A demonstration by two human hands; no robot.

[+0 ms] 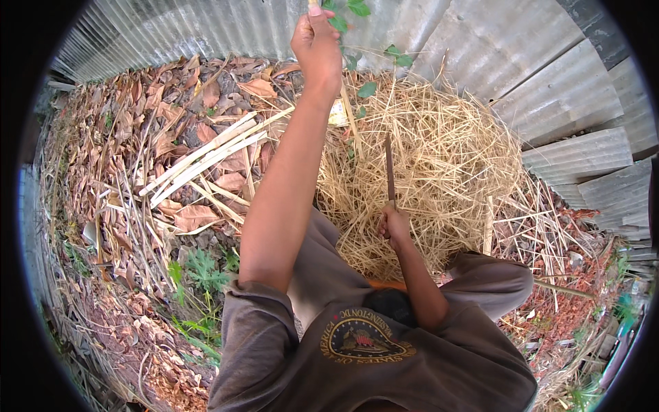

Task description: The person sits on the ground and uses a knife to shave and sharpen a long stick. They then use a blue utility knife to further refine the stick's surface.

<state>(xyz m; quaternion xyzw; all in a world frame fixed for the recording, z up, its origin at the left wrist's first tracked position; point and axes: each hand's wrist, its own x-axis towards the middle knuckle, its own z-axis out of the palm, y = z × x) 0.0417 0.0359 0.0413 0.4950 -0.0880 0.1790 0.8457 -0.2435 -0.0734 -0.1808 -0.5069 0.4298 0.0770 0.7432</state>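
Note:
My left hand point(317, 55), at the far end of my outstretched arm, is closed around a narrow pale strip of bamboo or wood point(314, 3). Its tip shows above the thumb, and a pale length point(351, 120) beside my wrist looks like the same strip. Near my lap, my right hand point(395, 225) grips a long, narrow, dark knife point(390, 165). The blade points away from me over a heap of dry straw-like shavings point(439, 165). The knife's handle is hidden in my fingers. Blade and strip are apart.
Several pale split strips point(206, 154) lie on dry brown leaves point(151, 123) to the left. Corrugated metal sheets point(501, 48) wall off the far side and right. A green vine point(367, 89) hangs by my left hand. Green plants point(204, 271) grow beside my left elbow.

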